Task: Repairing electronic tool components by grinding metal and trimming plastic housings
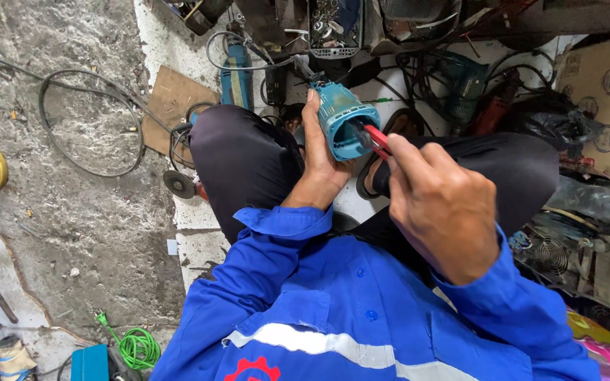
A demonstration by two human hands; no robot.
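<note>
Above the person's dark-trousered knees, the left hand (321,159) grips a teal plastic power-tool housing (344,127), its round open end turned toward the camera. The right hand (440,204) is closed on a red-handled tool (375,139) whose tip reaches into that opening. Far behind lie tangled black cables (418,74), another teal power tool (460,85) and a tray of small metal parts (335,27). Left, a grey wire loop (90,120) lies on rough concrete beside flat cardboard (174,99); a green cable coil (138,347) sits near.
</note>
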